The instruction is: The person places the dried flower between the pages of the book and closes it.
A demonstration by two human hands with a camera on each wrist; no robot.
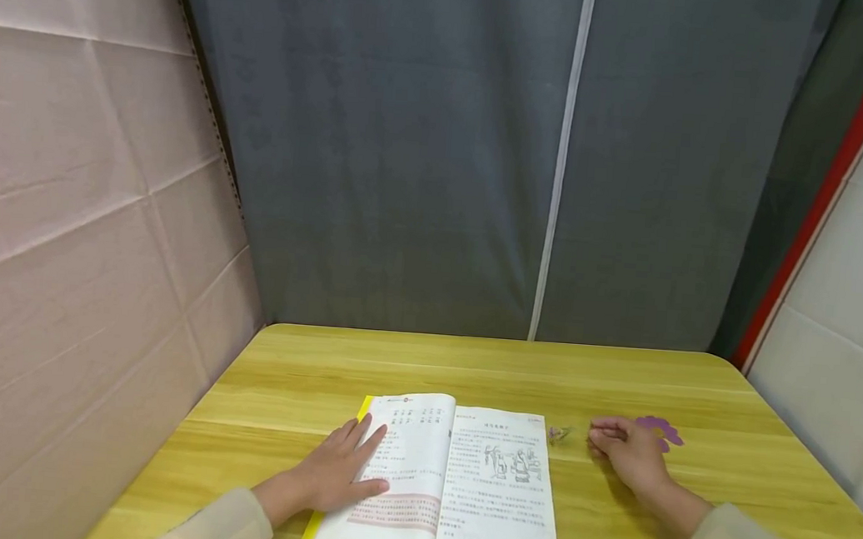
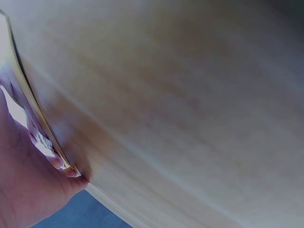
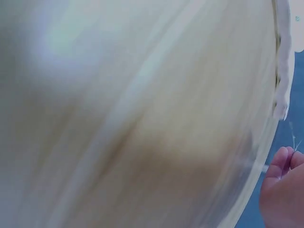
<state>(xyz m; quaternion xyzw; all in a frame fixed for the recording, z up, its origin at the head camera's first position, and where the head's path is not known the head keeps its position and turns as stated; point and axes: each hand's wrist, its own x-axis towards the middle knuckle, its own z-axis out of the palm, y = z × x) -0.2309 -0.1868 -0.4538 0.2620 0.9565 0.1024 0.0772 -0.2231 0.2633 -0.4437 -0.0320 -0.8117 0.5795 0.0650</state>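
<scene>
An open book [image 1: 497,508] with printed text and line drawings lies at the front middle of the table. My left hand [image 1: 345,472] rests on its left page with the fingers spread; in the left wrist view this hand [image 2: 33,180] lies along the book's edge. To the right of the book, my right hand [image 1: 629,452] pinches a small dried flower sprig [image 1: 558,434] by its thin stem. The sprig's blossom end points left, right by the book's right page. Fine stem tips [image 3: 294,140] show above the right hand [image 3: 285,185] in the right wrist view.
A purple flower-shaped piece [image 1: 664,429] lies on the table just behind the right hand, partly covered by it. The wood-grain table [image 1: 470,368] ends at a grey curtain [image 1: 408,176]. Pale cloth panels [image 1: 91,196] stand on both sides.
</scene>
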